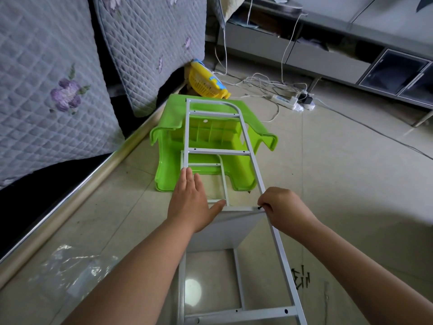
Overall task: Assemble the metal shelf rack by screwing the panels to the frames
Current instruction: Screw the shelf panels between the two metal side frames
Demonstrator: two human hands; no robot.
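Right hand (282, 207) pinching screw (259, 208) at frame (253, 165), left hand (191, 202) flat

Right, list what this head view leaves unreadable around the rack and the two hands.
- Screw: only its dark head shows in the right hand; curled fingers hide the shank and whether it sits in a hole.
- White frame: its near end is cut off by the bottom edge.
- Panel: the left hand and forearm cover its left edge and that joint.
- Loose screws on the floor: too small to count.
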